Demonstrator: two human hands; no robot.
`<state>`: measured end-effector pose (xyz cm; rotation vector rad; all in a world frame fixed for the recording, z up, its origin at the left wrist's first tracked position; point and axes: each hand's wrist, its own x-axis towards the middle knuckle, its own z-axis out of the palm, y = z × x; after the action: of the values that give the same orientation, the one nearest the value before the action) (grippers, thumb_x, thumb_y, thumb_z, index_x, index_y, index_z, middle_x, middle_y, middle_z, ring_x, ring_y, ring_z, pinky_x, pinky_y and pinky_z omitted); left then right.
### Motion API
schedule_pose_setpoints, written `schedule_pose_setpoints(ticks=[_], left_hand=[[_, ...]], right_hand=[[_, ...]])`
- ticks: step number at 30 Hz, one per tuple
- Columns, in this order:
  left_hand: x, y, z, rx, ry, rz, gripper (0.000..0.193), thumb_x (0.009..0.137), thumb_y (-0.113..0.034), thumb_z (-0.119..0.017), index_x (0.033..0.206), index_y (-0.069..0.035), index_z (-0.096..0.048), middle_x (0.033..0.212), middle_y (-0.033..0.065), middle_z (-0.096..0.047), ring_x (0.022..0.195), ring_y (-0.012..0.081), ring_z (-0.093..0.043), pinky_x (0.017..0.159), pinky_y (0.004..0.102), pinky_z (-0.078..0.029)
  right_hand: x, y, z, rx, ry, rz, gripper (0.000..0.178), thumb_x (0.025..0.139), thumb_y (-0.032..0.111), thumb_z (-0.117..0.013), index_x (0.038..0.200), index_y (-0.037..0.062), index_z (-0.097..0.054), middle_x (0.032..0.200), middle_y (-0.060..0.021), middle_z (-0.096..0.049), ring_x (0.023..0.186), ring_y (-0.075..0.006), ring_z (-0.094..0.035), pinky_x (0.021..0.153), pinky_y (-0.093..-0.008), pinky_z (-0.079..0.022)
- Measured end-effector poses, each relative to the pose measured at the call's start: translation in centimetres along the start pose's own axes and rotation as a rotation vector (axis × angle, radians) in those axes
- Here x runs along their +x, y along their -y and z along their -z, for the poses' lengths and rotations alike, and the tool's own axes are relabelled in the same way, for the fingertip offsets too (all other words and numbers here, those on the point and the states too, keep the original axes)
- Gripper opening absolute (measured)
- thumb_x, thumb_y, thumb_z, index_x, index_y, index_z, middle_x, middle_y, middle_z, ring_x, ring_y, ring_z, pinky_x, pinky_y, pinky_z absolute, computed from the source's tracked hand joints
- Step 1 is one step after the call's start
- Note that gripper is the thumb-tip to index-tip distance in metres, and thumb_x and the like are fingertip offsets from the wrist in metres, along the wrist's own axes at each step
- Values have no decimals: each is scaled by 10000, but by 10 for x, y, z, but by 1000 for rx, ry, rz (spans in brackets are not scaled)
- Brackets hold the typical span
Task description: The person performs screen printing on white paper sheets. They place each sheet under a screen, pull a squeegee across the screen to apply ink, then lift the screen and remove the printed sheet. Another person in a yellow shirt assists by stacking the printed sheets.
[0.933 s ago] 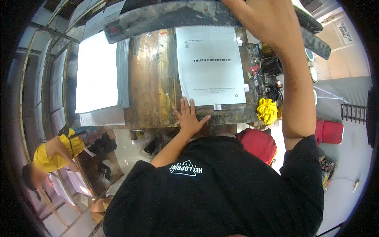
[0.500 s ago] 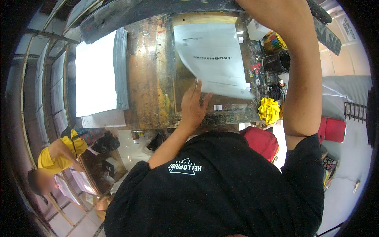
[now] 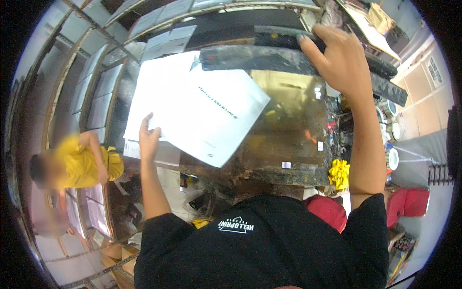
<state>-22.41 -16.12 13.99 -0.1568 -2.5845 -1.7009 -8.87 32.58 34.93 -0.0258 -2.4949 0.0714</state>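
A white printed sheet [image 3: 226, 125] lies tilted, its left part over a stack of white sheets [image 3: 163, 86] on the table's left side. My left hand [image 3: 150, 137] is at the sheet's left edge, thumb and finger closed on it. My right hand [image 3: 337, 60] is wrapped over the near bar of a dark, paint-stained frame [image 3: 269, 58], which is raised above the table's far side. Below the frame is a bare, stained brown printing board [image 3: 288, 115] with small white tabs on it.
A crumpled yellow cloth [image 3: 339, 174] sits at the table's right corner, near paint pots [image 3: 393, 130]. Racks of sheets [image 3: 103, 91] stand along the left, where a person in yellow [image 3: 86, 159] is. A red seat [image 3: 327, 212] is at the right.
The printed sheet has left the board and moved left over the stack with my left hand. My right hand has come into view on the frame. The view has shifted.
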Motion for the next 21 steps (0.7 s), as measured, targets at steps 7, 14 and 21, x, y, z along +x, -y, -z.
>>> schedule_pose_setpoints(ticks=[7, 14, 21], left_hand=[[96, 59, 144, 492, -74, 63, 651, 757, -100, -640, 1392, 16, -548, 1273, 220, -646, 1061, 275, -664, 884, 360, -537], [139, 150, 179, 625, -323, 110, 593, 746, -89, -652, 1333, -10, -611, 1320, 250, -639, 1236, 369, -612, 1029, 409, -488], [109, 173, 168, 851, -837, 75, 432, 808, -44, -654, 1221, 80, -625, 1179, 312, -643, 1157, 442, -590, 1074, 515, -402]], right_hand=[[-14, 4, -2, 1, -15, -51, 501, 927, 467, -583, 1022, -10, -700, 950, -233, -689, 933, -406, -637, 889, -480, -445], [-27, 16, 3, -4, 9, -78, 436, 923, 419, -611, 975, -6, -693, 936, -220, -681, 932, -401, -632, 886, -484, -427], [-27, 21, 3, 18, 25, -77, 417, 918, 396, -625, 974, -11, -695, 905, -210, -672, 925, -394, -632, 888, -474, -432]])
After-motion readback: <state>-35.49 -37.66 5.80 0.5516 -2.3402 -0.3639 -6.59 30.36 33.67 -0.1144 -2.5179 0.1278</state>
